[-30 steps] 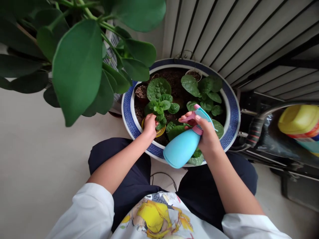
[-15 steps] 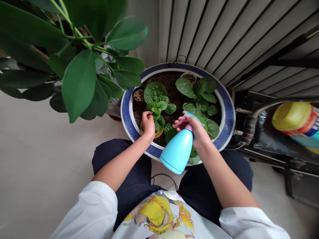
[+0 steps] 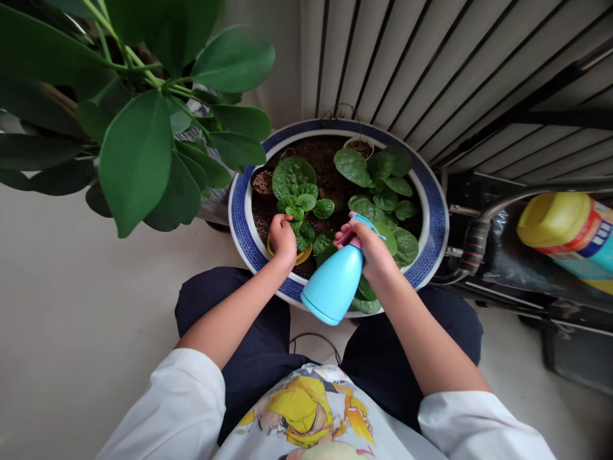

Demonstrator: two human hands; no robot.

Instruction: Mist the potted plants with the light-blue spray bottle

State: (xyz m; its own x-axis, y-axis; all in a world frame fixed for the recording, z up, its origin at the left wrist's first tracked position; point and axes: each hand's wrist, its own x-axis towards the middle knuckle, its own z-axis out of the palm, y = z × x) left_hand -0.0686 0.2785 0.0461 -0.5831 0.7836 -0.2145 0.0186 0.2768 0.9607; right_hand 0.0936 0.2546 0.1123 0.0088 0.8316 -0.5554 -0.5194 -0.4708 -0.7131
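A wide bowl-shaped planter with a blue and white rim (image 3: 433,211) stands in front of my knees, filled with dark soil and small leafy green plants (image 3: 301,191). My right hand (image 3: 371,249) is closed round the neck of a light blue spray bottle (image 3: 332,284) with a pink trigger, its nozzle tilted toward the plants. My left hand (image 3: 282,236) has its fingers curled on the leaves of the left plant, just above a small yellow pot (image 3: 299,257) at the planter's near edge.
A big-leaved plant (image 3: 136,153) overhangs the upper left. A slatted wall rises behind the planter. At the right a yellow-capped bottle (image 3: 565,230) lies on dark equipment with a handlebar (image 3: 474,246). Pale floor spreads to the left. A cable (image 3: 316,338) lies between my legs.
The spray bottle and my right hand have shifted left and swung more upright toward the left plant. My left hand's fingers have moved slightly up into the leaves.
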